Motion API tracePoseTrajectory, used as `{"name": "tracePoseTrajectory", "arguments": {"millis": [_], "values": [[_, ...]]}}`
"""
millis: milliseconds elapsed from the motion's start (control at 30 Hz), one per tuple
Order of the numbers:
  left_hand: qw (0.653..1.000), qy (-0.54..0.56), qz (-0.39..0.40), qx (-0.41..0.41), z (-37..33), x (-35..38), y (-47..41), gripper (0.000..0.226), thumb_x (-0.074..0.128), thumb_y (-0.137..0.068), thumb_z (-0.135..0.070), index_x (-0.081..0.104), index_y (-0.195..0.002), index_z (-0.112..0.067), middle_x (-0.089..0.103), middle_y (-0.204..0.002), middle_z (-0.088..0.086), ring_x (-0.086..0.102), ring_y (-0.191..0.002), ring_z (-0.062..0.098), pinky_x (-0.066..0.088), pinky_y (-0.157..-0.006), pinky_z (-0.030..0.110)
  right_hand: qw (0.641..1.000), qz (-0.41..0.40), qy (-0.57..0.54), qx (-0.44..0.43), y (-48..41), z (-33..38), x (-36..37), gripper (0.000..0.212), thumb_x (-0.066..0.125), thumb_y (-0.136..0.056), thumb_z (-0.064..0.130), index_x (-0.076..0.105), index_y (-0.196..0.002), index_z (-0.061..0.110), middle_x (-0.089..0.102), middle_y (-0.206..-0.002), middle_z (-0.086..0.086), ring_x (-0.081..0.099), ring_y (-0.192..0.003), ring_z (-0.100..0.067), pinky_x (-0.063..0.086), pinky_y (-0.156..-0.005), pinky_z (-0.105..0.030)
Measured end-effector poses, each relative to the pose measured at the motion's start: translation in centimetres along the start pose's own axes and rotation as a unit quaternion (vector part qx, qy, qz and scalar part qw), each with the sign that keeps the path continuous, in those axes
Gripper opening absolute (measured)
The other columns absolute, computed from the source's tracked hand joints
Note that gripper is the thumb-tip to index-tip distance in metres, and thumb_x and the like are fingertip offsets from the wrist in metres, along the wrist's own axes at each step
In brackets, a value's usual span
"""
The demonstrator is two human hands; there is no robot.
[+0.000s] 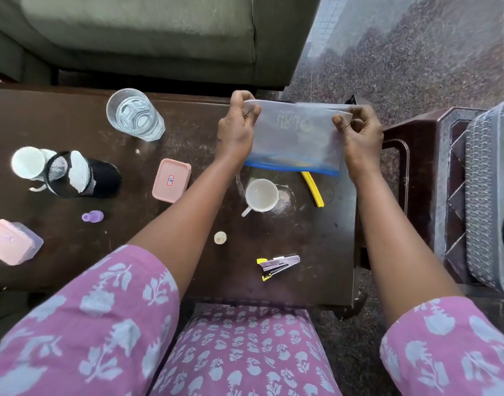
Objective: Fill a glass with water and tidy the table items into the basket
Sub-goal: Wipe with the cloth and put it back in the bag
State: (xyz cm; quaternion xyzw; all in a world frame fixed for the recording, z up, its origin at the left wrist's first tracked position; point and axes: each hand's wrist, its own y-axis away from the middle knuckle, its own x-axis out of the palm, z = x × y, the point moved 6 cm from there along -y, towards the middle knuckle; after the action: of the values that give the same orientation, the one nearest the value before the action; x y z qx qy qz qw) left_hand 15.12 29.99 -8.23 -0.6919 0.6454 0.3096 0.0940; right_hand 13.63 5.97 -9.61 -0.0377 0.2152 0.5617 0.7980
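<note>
- Glass (135, 114) holds water, upright on table (73, 130), left; a stray elbow could tip it
- Left hand (236, 130), right hand (359, 138): fingers pinch pouch (296, 138) top corners, above table
- Basket (491, 195) far right; limp pouch may slip or snag rim

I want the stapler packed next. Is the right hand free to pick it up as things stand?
Probably not yet: the right hand pinches one end of the pouch, the left hand the other. The stapler lies uncovered on the table, so once the pouch is released the way looks free.
</note>
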Motion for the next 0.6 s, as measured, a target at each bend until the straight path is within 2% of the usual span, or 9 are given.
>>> {"name": "tracePoseTrajectory", "arguments": {"millis": [67,167,233,267,333,400,500,600], "values": [[1.000,-0.026,0.008,-0.007,0.4,0.4,-0.5,0.028,0.044,-0.096,-0.033,0.042,-0.118,-0.017,0.061,-0.097,0.003,0.058,-0.094,0.032,0.046,-0.084,0.039,0.999,-0.031,0.014,0.004,-0.5,-0.1,0.3,0.016,0.069,-0.081,0.024,0.055,-0.080,0.031,0.054,-0.074,0.016,0.048,-0.064,0.000,0.041,-0.065,-0.021],[0.998,-0.018,0.037,-0.042,1.3,1.5,-1.1,0.040,0.045,-0.096,-0.032,0.030,-0.132,-0.026,0.061,-0.101,0.004,0.060,-0.097,0.032,0.047,-0.086,0.042,0.996,-0.060,0.065,0.032,-1.4,-1.2,0.5,0.020,0.071,-0.080,0.022,0.062,-0.097,0.015,0.051,-0.071,0.016,0.045,-0.060,0.004,0.037,-0.060,-0.012],[0.995,0.017,0.076,-0.057,1.6,2.6,-1.1,0.058,0.052,-0.093,-0.031,0.018,-0.140,-0.031,0.059,-0.094,0.005,0.060,-0.095,0.029,0.047,-0.089,0.042,0.991,-0.075,0.095,0.059,-2.0,-2.2,0.3,0.024,0.070,-0.080,0.021,0.062,-0.101,0.012,0.055,-0.076,0.009,0.047,-0.064,-0.002,0.036,-0.060,-0.011],[0.992,0.038,0.104,-0.060,1.6,3.3,-0.9,0.066,0.056,-0.090,-0.031,0.015,-0.141,-0.034,0.058,-0.095,0.006,0.060,-0.097,0.028,0.046,-0.092,0.043,0.988,-0.083,0.109,0.074,-2.2,-2.7,0.0,0.024,0.070,-0.081,0.021,0.063,-0.101,0.011,0.056,-0.080,0.005,0.048,-0.068,-0.007,0.038,-0.062,-0.014],[0.984,0.072,0.151,-0.066,1.8,5.1,-0.6,0.075,0.065,-0.081,-0.031,0.017,-0.138,-0.040,0.057,-0.106,0.006,0.057,-0.106,0.027,0.044,-0.098,0.045,0.980,-0.105,0.134,0.106,-2.4,-3.7,-0.8,0.024,0.068,-0.082,0.019,0.063,-0.103,0.009,0.056,-0.085,0.002,0.050,-0.078,-0.012,0.041,-0.071,-0.025],[0.977,0.072,0.192,-0.060,1.8,6.8,-0.3,0.072,0.069,-0.075,-0.032,0.027,-0.133,-0.043,0.052,-0.123,0.008,0.050,-0.117,0.027,0.041,-0.103,0.045,0.971,-0.118,0.153,0.144,-2.4,-4.8,-1.7,0.023,0.065,-0.084,0.020,0.063,-0.105,0.009,0.059,-0.089,0.000,0.051,-0.082,-0.013,0.041,-0.075,-0.028],[0.969,-0.003,0.242,-0.055,2.0,9.1,0.3,0.054,0.064,-0.085,-0.022,0.042,-0.135,-0.025,0.033,-0.143,0.013,0.033,-0.133,0.026,0.028,-0.112,0.032,0.965,-0.096,0.161,0.184,-1.4,-6.8,-2.2,0.028,0.059,-0.089,0.022,0.058,-0.113,0.007,0.064,-0.110,-0.013,0.057,-0.097,-0.023,0.040,-0.084,-0.028],[0.958,-0.089,0.263,-0.070,3.0,10.6,1.1,0.048,0.057,-0.091,-0.021,0.043,-0.137,-0.026,0.016,-0.152,0.010,0.020,-0.139,0.029,0.021,-0.115,0.036,0.956,-0.060,0.198,0.210,0.1,-8.6,-2.0,0.040,0.054,-0.092,0.027,0.050,-0.125,0.006,0.055,-0.125,-0.018,0.050,-0.115,-0.030,0.030,-0.092,-0.026]]}}
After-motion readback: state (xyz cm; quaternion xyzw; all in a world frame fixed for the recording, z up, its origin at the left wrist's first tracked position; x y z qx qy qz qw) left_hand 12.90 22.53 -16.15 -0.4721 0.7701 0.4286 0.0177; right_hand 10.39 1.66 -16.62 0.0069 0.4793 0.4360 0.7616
